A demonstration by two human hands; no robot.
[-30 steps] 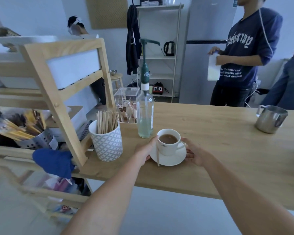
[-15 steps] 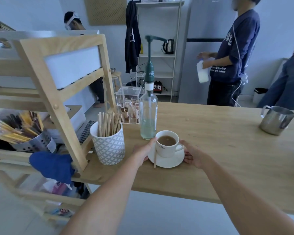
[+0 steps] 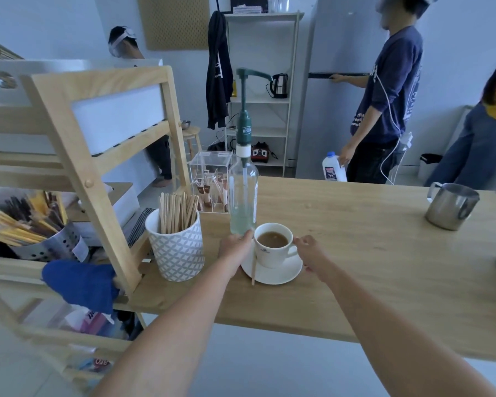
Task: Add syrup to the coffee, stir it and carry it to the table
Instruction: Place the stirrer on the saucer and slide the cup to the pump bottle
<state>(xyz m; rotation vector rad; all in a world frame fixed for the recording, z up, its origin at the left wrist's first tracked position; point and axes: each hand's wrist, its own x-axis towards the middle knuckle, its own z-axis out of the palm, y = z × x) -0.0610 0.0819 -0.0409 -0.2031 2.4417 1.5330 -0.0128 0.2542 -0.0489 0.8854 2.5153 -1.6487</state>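
Counts on the surface [image 3: 355, 253]
One cup [image 3: 272, 245], one saucer [image 3: 278, 275], one pump bottle [image 3: 243, 193], one steel jug [image 3: 451, 206], one stick holder [image 3: 178, 247], two hands: left hand [image 3: 235, 249], right hand [image 3: 312, 253].

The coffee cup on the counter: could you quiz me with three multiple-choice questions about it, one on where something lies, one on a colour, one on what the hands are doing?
1. Where does the wooden stir stick lie?
A. On the saucer, left of the cup
B. Standing in the coffee
C. Inside the steel jug

2. What colour is the pump on the syrup bottle?
A. Red
B. Dark green
C. Yellow

3. How are the hands placed?
A. Both on the syrup pump
B. One at each side of the saucer
C. Both off the counter

Answers:
1. A: the stick rests across the saucer rim beside the coffee cup.
2. B: the pump head and collar are dark green.
3. B: the left hand and right hand flank the saucer on the counter.
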